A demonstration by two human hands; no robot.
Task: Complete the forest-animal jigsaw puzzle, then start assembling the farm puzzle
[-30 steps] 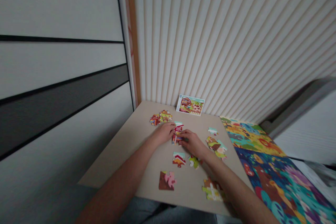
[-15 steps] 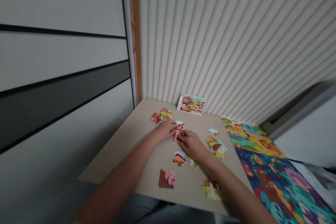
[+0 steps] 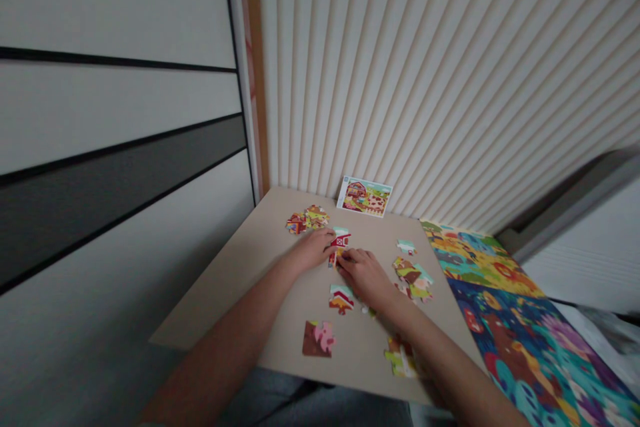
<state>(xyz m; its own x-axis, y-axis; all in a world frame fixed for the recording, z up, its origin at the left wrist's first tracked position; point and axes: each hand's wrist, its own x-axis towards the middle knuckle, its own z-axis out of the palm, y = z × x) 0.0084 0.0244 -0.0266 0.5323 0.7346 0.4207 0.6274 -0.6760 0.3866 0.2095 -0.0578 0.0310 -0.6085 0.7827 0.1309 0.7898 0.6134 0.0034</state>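
A jigsaw puzzle piece with a red barn roof and white window [image 3: 341, 241] lies in the middle of the table. My left hand [image 3: 315, 249] is at its left side, with fingertips curled on its edge. My right hand [image 3: 367, 275] bends its fingers onto a small orange and red puzzle piece [image 3: 333, 258] just below, mostly covered by the fingers. The two pieces touch or nearly touch; the fingers hide the join. Nearer to me lies a puzzle piece with a roof stripe [image 3: 341, 299], and below it a pink pig piece [image 3: 319, 339].
A farm picture card [image 3: 365, 197] leans at the back. Clustered pieces [image 3: 309, 219] lie at the back left, others [image 3: 413, 277] at the right. A green and brown piece [image 3: 399, 358] is beside my right forearm. Finished-looking animal pictures [image 3: 487, 260] adjoin the table's right edge.
My right hand has shifted very slightly up and left over the small piece, its forearm covering more of the piece beneath it. My left hand stays nearly still.
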